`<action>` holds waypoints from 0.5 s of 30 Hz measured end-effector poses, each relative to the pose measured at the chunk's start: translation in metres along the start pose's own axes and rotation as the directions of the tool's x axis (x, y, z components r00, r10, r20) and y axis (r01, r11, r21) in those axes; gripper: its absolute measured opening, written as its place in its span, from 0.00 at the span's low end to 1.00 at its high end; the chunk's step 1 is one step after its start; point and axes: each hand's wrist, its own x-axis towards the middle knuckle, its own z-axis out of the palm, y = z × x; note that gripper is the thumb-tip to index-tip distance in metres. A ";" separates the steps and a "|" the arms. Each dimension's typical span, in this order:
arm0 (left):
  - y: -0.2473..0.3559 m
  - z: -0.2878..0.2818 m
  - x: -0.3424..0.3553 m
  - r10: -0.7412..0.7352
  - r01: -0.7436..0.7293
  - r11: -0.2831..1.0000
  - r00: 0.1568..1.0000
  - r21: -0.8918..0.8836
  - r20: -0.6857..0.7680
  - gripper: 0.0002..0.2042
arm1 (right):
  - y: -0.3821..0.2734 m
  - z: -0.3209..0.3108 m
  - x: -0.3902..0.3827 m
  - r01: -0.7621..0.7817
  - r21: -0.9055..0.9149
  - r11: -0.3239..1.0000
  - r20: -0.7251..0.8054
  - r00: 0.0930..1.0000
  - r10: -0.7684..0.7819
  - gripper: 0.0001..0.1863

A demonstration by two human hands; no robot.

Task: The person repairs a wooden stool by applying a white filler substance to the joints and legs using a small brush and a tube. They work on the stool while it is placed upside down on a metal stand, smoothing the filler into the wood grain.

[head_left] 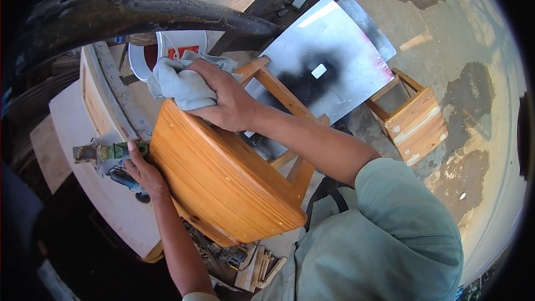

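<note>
And here's the right hand (pixel 225 100), fingers clamped on a crumpled pale-blue cloth (pixel 181 83), bunched right at the upper corner of the glossy orange wooden stool (pixel 223 173)! The stool sits tilted in front of the person, broad grained face showing, legs out to the right. Over on the left side, the left hand (pixel 146 175) rests against its edge, beside a green, worn metal tool (pixel 125 150) (whether those fingers actually grip, I cannot tell). A white bucket (pixel 137 67) stands just behind the cloth. Beyond, a pale panel (pixel 348 50) wears a dark sprayed patch, with a smaller stool (pixel 418 125) beside it.
</note>
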 end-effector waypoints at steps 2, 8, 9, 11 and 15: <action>-0.003 -0.007 -0.004 -0.007 0.009 0.999 0.999 0.031 -0.039 0.21 | 0.034 -0.009 -0.018 -0.054 0.117 0.992 0.043 0.998 0.049 0.35; 0.008 0.001 0.000 -0.019 0.019 1.000 1.000 0.017 0.004 0.21 | 0.232 -0.134 -0.015 -0.520 -0.414 0.747 -0.146 0.848 0.509 0.40; 0.006 0.001 0.001 -0.007 0.007 1.000 1.000 0.019 0.000 0.20 | 0.232 -0.133 -0.005 -0.556 -0.465 0.689 -0.144 0.816 0.560 0.40; 0.007 0.001 0.001 0.019 -0.019 1.000 1.000 0.023 -0.005 0.20 | 0.233 -0.129 0.015 -0.610 -0.561 0.560 -0.153 0.741 0.653 0.40; -0.011 -0.009 0.000 0.005 -0.005 1.000 1.000 0.004 -0.002 0.19 | 0.157 -0.067 0.003 -0.206 -0.189 0.960 0.119 0.966 0.230 0.39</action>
